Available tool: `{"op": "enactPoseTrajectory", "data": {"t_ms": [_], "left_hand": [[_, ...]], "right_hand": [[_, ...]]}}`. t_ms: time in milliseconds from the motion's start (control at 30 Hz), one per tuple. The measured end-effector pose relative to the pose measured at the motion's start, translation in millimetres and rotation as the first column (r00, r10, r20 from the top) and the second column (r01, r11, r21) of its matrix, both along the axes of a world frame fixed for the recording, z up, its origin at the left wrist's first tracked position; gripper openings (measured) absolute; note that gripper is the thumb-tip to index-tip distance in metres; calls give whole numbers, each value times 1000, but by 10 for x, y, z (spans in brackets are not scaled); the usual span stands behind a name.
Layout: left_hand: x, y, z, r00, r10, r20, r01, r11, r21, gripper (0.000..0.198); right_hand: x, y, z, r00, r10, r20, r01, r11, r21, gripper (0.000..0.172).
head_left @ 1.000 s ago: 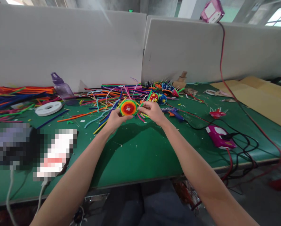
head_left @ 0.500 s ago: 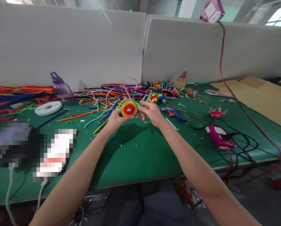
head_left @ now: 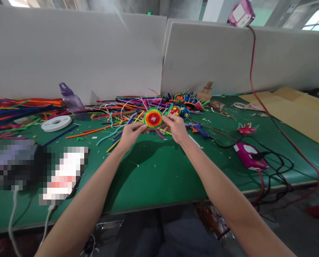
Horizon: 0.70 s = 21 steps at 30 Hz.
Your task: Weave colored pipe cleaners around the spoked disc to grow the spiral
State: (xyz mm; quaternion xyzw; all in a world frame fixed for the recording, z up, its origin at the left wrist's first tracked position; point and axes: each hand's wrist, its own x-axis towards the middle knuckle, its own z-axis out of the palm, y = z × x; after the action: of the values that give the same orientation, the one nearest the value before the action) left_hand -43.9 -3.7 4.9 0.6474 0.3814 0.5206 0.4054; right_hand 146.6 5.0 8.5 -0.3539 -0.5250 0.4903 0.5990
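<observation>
A round disc (head_left: 153, 119) of fuzzy pipe cleaners, ringed green, yellow, orange and red with a whitish patch in the middle, is held up above the table, its face toward me. My right hand (head_left: 175, 127) pinches it at the right edge. At the lower left edge are the closed fingertips of my left hand (head_left: 132, 135), thumb against forefinger. Just behind my right hand sit a red piece with yellow stars (head_left: 175, 110) and a blue starred piece (head_left: 185, 113). Loose pipe cleaners (head_left: 116, 132) lie behind and left of my left hand.
A blue glue gun (head_left: 199, 130) with a black cable lies right of my hands, near a magenta power block (head_left: 250, 156) and a red spiky piece (head_left: 247, 129). To the left are a purple bottle (head_left: 73, 103), a white spool (head_left: 56, 123) and a blurred-out phone (head_left: 65, 175).
The disc has shifted slightly right. My left fingers have slid from its lower edge to its lower left side, and my right hand stays at the right edge.
</observation>
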Motion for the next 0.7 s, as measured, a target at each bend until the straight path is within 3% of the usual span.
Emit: {"op": "enactPoseTrajectory", "data": {"t_ms": [200,700], "left_hand": [[10,3,-9,999,42,35,-41,999,-16,33],[35,1,-25,993,48,104,-42,998,-56,38]], "right_hand": [[-17,-16,-10,999,47,-5,-47,999,-9,37],[-64,-21,-33,999,-2,43,1,1000,23,40]]}}
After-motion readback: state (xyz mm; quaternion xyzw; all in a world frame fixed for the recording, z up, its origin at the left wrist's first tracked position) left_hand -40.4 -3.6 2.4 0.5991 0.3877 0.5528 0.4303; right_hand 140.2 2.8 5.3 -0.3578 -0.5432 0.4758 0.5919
